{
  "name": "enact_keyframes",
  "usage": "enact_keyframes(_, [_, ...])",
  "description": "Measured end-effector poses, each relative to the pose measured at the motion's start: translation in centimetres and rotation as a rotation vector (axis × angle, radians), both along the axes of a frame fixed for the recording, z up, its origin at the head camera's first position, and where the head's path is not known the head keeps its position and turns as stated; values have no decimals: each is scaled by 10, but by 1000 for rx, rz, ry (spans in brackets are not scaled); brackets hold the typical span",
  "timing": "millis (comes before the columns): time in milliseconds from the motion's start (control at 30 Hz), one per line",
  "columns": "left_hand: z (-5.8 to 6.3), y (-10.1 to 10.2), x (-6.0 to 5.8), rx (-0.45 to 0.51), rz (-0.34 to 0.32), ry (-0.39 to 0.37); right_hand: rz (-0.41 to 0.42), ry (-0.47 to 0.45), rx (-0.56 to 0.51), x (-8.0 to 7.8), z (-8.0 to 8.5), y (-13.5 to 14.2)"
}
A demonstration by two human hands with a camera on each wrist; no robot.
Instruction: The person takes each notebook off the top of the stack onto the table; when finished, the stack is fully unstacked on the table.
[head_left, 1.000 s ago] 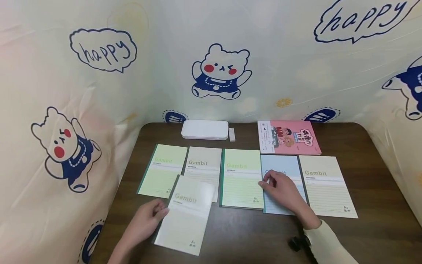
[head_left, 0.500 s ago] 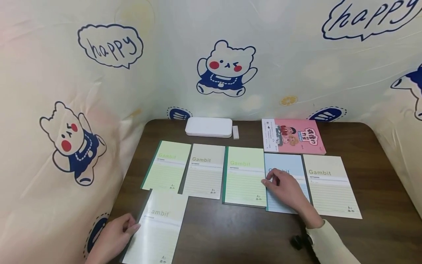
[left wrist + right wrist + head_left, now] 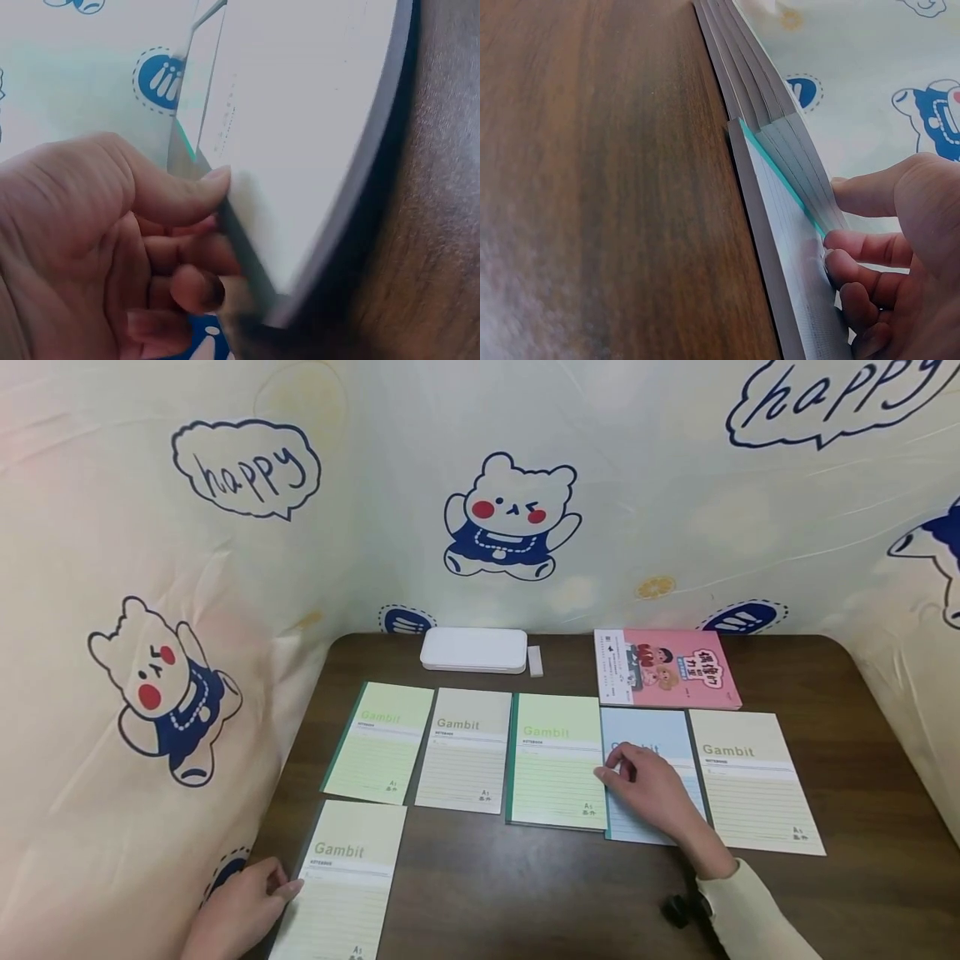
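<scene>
My left hand (image 3: 238, 903) pinches the dark spine edge of a cream Gambit notebook (image 3: 337, 897) at the table's front left. In the left wrist view the thumb lies on this notebook's cover (image 3: 300, 127) with fingers below, and a dark shadow runs under its near edge. Over a blue notebook (image 3: 663, 731), my right hand (image 3: 651, 789) holds the right edge of the middle green notebook (image 3: 555, 777) between thumb and index finger. The right wrist view shows that edge as several fanned layers (image 3: 799, 154); the remaining fingers are curled beside it.
A green notebook (image 3: 378, 743) and a cream one (image 3: 463, 752) lie behind on the left, another cream one (image 3: 750, 793) on the right. A white case (image 3: 474, 649), a small white block (image 3: 535, 662) and a pink book (image 3: 675, 668) line the back of the wooden table (image 3: 517, 893).
My left hand has carried the cream notebook left and toward the front, off the notebooks behind it. The right hand stays at the green notebook's edge. The head view has shifted slightly.
</scene>
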State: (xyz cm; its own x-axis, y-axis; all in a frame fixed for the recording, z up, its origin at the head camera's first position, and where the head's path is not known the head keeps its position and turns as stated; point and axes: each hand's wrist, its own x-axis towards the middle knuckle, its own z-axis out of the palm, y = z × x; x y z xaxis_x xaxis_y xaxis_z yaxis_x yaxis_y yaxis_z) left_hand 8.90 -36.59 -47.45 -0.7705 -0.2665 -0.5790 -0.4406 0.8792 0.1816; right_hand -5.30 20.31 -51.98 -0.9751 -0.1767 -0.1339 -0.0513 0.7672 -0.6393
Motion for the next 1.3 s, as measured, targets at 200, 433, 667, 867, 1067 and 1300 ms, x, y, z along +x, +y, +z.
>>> enact_keyframes(200, [15,8,-8,-25,-60,100,6,12,3,-1,0,2])
enact_keyframes(433, [46,67,-55,162,-145,404,6,26,7,-3,2,2])
enact_keyframes(667, [44,141,-108,344,-322,581,16,25,2,-3,3,1])
enact_keyframes(867, [22,216,-154,308,-459,465,5,23,-4,-2,-1,2])
enact_keyframes(1067, [-12,255,-177,258,-529,355,-6,10,-17,1,-3,1])
enact_keyframes(1300, [-25,262,-177,303,-512,334,5,51,-13,2,-4,-1])
